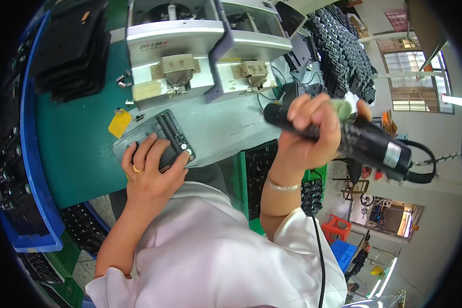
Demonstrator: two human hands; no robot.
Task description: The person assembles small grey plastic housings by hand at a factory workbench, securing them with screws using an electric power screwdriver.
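The black cylindrical power screwdriver, smooth-bodied with a silver band and a thick rubbery cord, sits raised to the right of the surface, the right hand clamped in a full grip around its barrel. The left hand presses flat on a dark rectangular plastic part lying on the green matte surface, fingers spread apart, beside a yellow tag.

- just one view, head cam, fisheye, looking steeply down from above the person's chest
- close in on the bench, edges bend hard at the rim
- faces forward toward the machines
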